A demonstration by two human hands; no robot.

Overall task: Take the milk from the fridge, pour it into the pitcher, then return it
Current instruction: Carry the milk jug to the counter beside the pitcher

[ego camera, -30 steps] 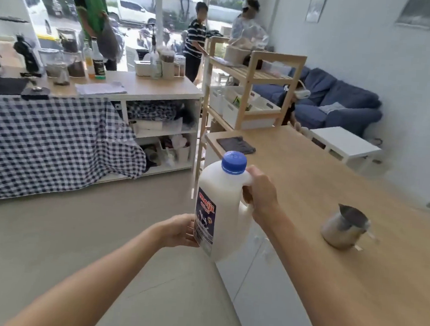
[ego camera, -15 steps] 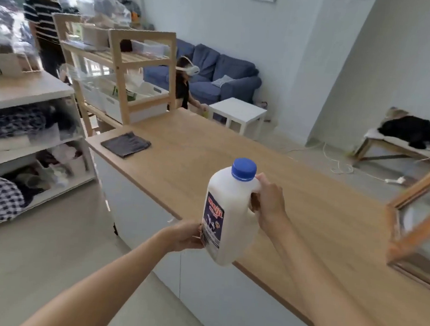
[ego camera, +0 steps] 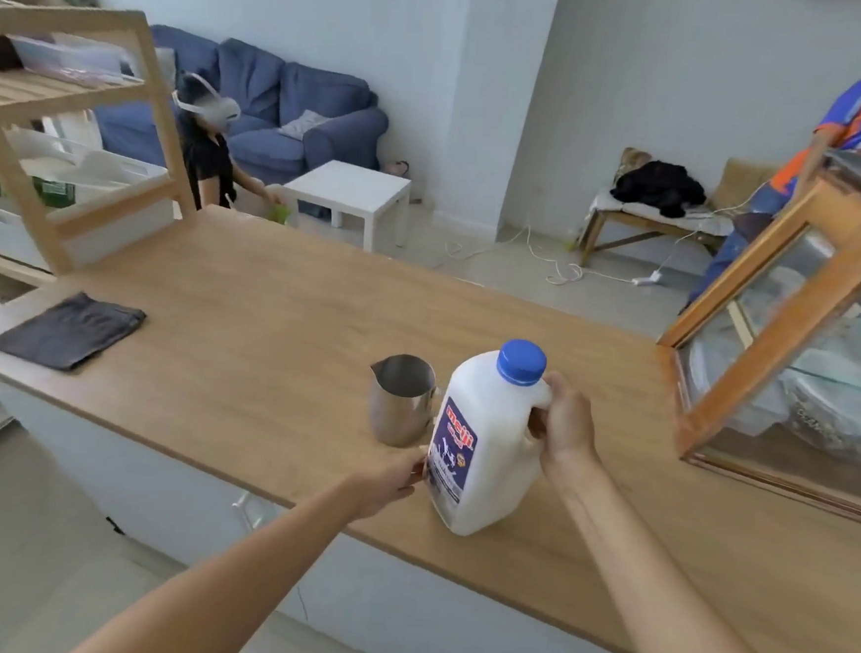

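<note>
I see the milk jug (ego camera: 486, 444) upright near the front edge of the wooden surface (ego camera: 274, 324), its blue cap (ego camera: 521, 361) screwed on and its dark blue label facing toward my left; whether its base is fully down on the wood I cannot tell, though it looks at or just above it. My right hand (ego camera: 562, 429) has its fingers curled round the jug's handle on the side away from the label, just below the cap. My left hand (ego camera: 391, 477) reaches in at the jug's lower label side, fingertips at the label's edge; I cannot tell whether the fingers are pinching, only touching or just short of it, since the hand is seen from behind. The steel pitcher (ego camera: 402, 399) stands upright just beside the jug on its label side, spout pointing away from the jug; from here I cannot tell whether there is a sliver of gap between the two. Well apart from the jug, further off on that same side, a dark folded cloth (ego camera: 70, 329) lies flat near the end of the surface. On the jug's other, handle side, a wooden-framed glass display case (ego camera: 797, 355) sits at the far end of the surface. Beyond the jug, past the back edge of the surface, stand a white side table (ego camera: 349, 191), a blue sofa (ego camera: 281, 108) and a person seated low wearing a white headset (ego camera: 208, 108).
</note>
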